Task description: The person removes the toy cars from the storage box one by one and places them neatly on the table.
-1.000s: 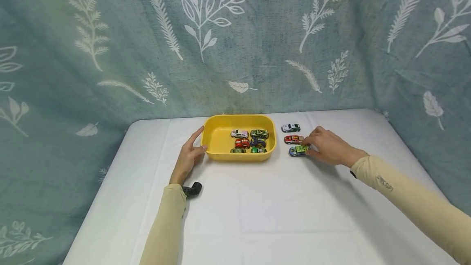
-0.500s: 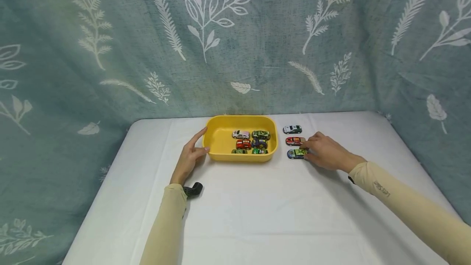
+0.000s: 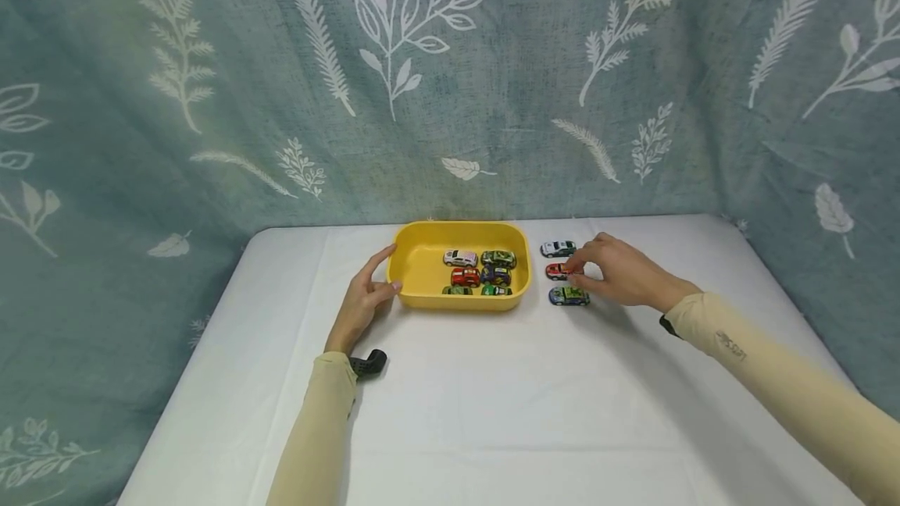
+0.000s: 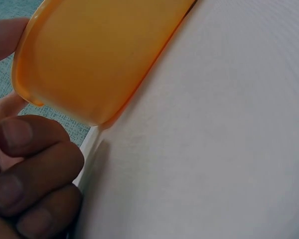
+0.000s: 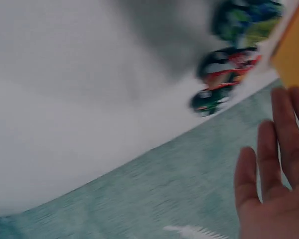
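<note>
My left hand (image 3: 357, 308) holds the left end of a yellow plastic tray (image 3: 460, 303), index finger and thumb at its rim. In the left wrist view the other fingers curl below the tray's end. My right hand (image 3: 622, 276) is over a red toy car (image 3: 554, 272), with its fingertips overlapping the car in the head view. Straight fingers (image 5: 288, 129) show in the right wrist view, nothing in them. Behind the red car is a white and green toy car (image 3: 558, 249); in front of it, a blue and green one (image 3: 568, 297).
Inside the tray stand several toy cars, among them a white one (image 3: 460, 258), a small red one (image 3: 465, 277) and a dark blue one (image 3: 495, 275), toward its right side. A white cloth (image 3: 520, 404) covers the table. A leaf-patterned curtain (image 3: 450, 84) hangs behind it.
The blue and green car has slid slightly left, roughly in line with the other two. My right hand has let go of it and moved up to the red car. The left hand stays at the tray.
</note>
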`<act>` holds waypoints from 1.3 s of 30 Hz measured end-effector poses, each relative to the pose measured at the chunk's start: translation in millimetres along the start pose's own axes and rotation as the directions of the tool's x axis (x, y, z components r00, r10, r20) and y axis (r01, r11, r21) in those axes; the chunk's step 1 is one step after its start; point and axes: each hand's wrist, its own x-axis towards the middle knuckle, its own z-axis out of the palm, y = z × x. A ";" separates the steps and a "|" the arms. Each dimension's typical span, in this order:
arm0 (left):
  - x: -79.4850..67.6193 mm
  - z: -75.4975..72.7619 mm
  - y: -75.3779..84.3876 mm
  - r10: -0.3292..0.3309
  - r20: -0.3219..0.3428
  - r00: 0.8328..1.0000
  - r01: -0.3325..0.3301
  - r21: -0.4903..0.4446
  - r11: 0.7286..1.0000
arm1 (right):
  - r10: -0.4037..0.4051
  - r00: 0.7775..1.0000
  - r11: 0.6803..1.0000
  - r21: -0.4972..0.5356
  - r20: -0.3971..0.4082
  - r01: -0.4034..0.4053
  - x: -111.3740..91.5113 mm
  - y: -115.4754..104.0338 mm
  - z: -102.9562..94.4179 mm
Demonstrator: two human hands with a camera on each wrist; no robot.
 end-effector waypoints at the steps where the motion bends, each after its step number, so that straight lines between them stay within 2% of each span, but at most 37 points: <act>1: -0.5 -0.4 0.1 0.000 -0.002 1.000 0.000 0.000 1.000 | -0.008 1.000 1.000 0.008 -0.015 0.008 4.6 -3.6 -1.1; 5: -1.1 -1.0 0.3 -0.003 -0.005 1.000 0.003 -0.014 1.000 | -0.030 0.996 0.998 0.049 -0.078 0.034 25.6 -18.4 -1.6; 9: -0.4 0.3 -0.7 0.003 -0.006 1.000 -0.003 -0.039 0.999 | -0.005 0.995 0.993 0.120 -0.097 0.016 51.1 -33.9 0.2; 13: 0.9 0.4 -2.0 0.009 -0.001 1.000 -0.009 -0.045 0.999 | 0.021 0.996 0.989 0.149 -0.081 -0.009 81.5 -49.2 2.8; 18: -0.6 0.2 -4.7 0.002 -0.004 1.000 -0.002 -0.033 0.999 | -0.021 0.999 0.993 0.120 -0.028 0.024 118.2 -65.9 7.7; 22: -0.9 -0.7 -3.9 0.012 -0.010 1.000 -0.013 -0.012 1.000 | -0.044 0.999 0.994 0.097 0.031 0.041 139.6 -76.8 11.3; 26: -0.5 -0.5 -2.2 0.022 -0.021 1.000 -0.023 -0.009 1.000 | -0.029 0.995 0.997 0.075 0.091 0.022 154.2 -83.7 15.8; 32: -1.3 0.4 -4.1 0.012 -0.011 1.000 -0.012 -0.031 0.999 | 0.054 0.978 0.998 0.013 0.202 -0.058 165.5 -84.4 22.5; 39: 0.0 -2.3 -3.0 0.024 -0.009 1.000 -0.024 -0.028 0.999 | 0.068 0.967 0.997 0.018 0.245 -0.075 172.3 -79.9 22.0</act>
